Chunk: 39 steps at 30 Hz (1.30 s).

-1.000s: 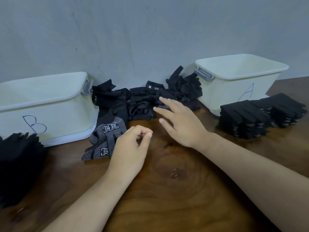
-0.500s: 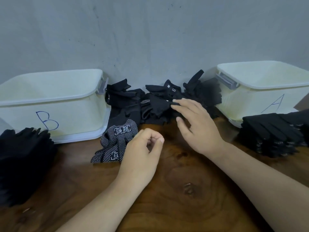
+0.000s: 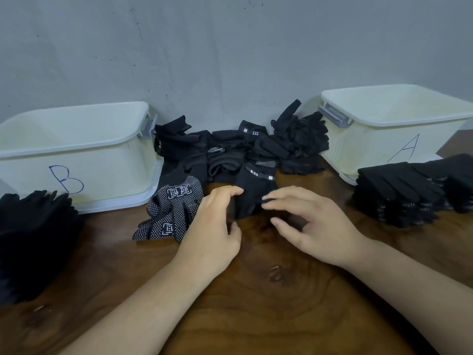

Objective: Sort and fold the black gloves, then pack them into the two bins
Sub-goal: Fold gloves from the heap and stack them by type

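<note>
A plain black glove with a "5.11" tag (image 3: 253, 190) lies pulled out in front of the loose pile of black gloves (image 3: 230, 147) by the wall. My right hand (image 3: 314, 226) holds its lower right edge between fingers and thumb. My left hand (image 3: 212, 231) has curved fingers touching the glove's left edge, thumb apart. A white-dotted black glove (image 3: 174, 208) lies just left of my left hand. White bin B (image 3: 107, 172) stands at the left and white bin A (image 3: 371, 147) at the right.
A stack of folded black gloves (image 3: 399, 193) sits in front of bin A, and another dark stack (image 3: 33, 234) lies in front of bin B at the left edge. The wooden table (image 3: 256, 303) runs up to a grey wall behind the bins.
My right hand reached into the pile and drew the 5.11 glove toward me. My left hand opened from a loose curl and moved up to the glove's left edge.
</note>
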Each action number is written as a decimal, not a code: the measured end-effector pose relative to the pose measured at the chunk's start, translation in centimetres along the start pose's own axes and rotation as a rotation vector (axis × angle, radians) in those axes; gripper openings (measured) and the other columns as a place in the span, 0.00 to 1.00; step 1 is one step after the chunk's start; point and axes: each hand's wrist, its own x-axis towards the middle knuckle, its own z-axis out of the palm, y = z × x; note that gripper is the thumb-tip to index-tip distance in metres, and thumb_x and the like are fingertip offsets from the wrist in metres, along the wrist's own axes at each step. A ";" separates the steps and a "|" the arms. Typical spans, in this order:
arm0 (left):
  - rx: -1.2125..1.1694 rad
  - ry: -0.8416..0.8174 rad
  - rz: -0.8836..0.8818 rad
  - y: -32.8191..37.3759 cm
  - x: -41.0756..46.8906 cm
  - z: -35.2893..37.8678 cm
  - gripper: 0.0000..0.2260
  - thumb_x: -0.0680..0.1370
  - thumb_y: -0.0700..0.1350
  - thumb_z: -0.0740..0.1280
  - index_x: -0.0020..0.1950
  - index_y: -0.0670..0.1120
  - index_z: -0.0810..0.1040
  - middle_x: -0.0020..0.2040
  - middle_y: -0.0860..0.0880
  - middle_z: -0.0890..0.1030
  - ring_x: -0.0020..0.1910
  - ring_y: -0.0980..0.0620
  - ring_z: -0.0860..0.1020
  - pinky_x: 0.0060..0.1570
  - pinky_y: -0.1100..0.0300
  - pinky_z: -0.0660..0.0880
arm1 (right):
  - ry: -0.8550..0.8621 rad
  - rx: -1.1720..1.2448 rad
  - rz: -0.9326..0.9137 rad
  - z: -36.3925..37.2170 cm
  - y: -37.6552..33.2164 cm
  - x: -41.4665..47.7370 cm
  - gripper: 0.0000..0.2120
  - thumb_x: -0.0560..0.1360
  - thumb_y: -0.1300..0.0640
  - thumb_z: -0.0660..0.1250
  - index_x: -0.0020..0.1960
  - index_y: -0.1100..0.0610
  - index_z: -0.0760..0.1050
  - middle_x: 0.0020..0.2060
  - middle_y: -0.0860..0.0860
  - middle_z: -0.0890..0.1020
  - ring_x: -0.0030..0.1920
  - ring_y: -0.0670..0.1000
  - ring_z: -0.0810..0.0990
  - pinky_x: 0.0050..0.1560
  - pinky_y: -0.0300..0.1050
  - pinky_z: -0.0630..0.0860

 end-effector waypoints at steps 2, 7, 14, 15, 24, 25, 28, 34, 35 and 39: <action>-0.015 -0.037 0.010 0.2 -0.1 -0.1 0.32 0.77 0.39 0.72 0.77 0.60 0.68 0.70 0.66 0.68 0.58 0.60 0.73 0.67 0.65 0.71 | 0.068 0.130 0.054 -0.1 -0.2 0.1 0.17 0.79 0.59 0.76 0.67 0.50 0.84 0.66 0.42 0.81 0.70 0.43 0.78 0.65 0.41 0.78; -0.064 0.036 0.056 0.6 -0.3 -0.1 0.33 0.78 0.45 0.75 0.79 0.58 0.66 0.76 0.63 0.69 0.77 0.61 0.67 0.76 0.56 0.68 | 0.227 0.524 0.220 -0.6 -1.0 0.6 0.24 0.80 0.67 0.72 0.73 0.52 0.79 0.71 0.46 0.78 0.74 0.51 0.76 0.71 0.48 0.77; -0.316 0.094 0.039 2.2 -0.8 -0.6 0.37 0.78 0.49 0.76 0.83 0.57 0.61 0.80 0.64 0.66 0.80 0.65 0.62 0.79 0.60 0.62 | 0.336 1.057 0.342 -1.8 -1.4 1.5 0.16 0.78 0.54 0.75 0.64 0.57 0.84 0.60 0.65 0.82 0.63 0.70 0.80 0.67 0.75 0.76; -0.345 0.066 0.060 2.3 -0.9 -0.7 0.38 0.78 0.47 0.77 0.83 0.57 0.60 0.80 0.63 0.65 0.80 0.64 0.62 0.80 0.59 0.61 | 0.338 1.098 0.347 -2.1 -1.5 1.7 0.13 0.79 0.56 0.73 0.62 0.58 0.84 0.59 0.66 0.82 0.61 0.68 0.81 0.64 0.70 0.79; -0.502 0.017 0.044 2.2 -1.4 -0.3 0.36 0.81 0.48 0.74 0.83 0.57 0.58 0.73 0.59 0.75 0.70 0.54 0.78 0.68 0.59 0.75 | 0.071 1.395 0.698 -3.2 -0.8 2.5 0.13 0.84 0.51 0.64 0.61 0.55 0.82 0.58 0.54 0.85 0.61 0.61 0.83 0.70 0.57 0.74; -0.480 0.027 -0.007 2.0 -1.2 -0.1 0.36 0.81 0.47 0.74 0.83 0.59 0.58 0.71 0.61 0.75 0.65 0.56 0.80 0.64 0.60 0.78 | 0.069 1.321 0.743 -2.9 -0.2 2.6 0.15 0.85 0.49 0.63 0.65 0.54 0.82 0.63 0.53 0.85 0.66 0.60 0.83 0.74 0.59 0.73; -0.273 0.049 -0.093 1.1 -0.5 0.4 0.34 0.81 0.47 0.73 0.82 0.60 0.60 0.68 0.65 0.74 0.55 0.58 0.81 0.52 0.63 0.80 | 0.098 1.026 0.780 -2.0 1.3 2.5 0.15 0.87 0.49 0.61 0.69 0.43 0.81 0.67 0.43 0.83 0.68 0.49 0.81 0.76 0.58 0.72; 0.047 0.015 0.057 0.6 -0.6 0.7 0.18 0.80 0.48 0.71 0.70 0.58 0.76 0.71 0.64 0.70 0.70 0.66 0.67 0.64 0.68 0.69 | -0.003 0.400 0.503 -0.4 1.7 1.4 0.13 0.81 0.53 0.73 0.62 0.38 0.82 0.64 0.35 0.81 0.67 0.35 0.76 0.69 0.36 0.70; 0.069 -0.009 0.083 0.7 -0.7 0.7 0.15 0.81 0.48 0.70 0.67 0.58 0.78 0.69 0.65 0.72 0.66 0.68 0.69 0.63 0.67 0.69 | -0.038 0.331 0.436 -0.1 1.7 1.1 0.13 0.80 0.53 0.74 0.62 0.40 0.83 0.63 0.35 0.80 0.67 0.35 0.76 0.69 0.34 0.69; 0.176 -0.082 0.077 0.9 -0.9 0.9 0.08 0.83 0.52 0.66 0.60 0.59 0.81 0.61 0.64 0.79 0.47 0.68 0.74 0.57 0.57 0.74 | -0.221 0.157 0.344 0.2 1.4 0.7 0.16 0.80 0.39 0.71 0.67 0.39 0.81 0.67 0.32 0.78 0.70 0.36 0.72 0.68 0.36 0.72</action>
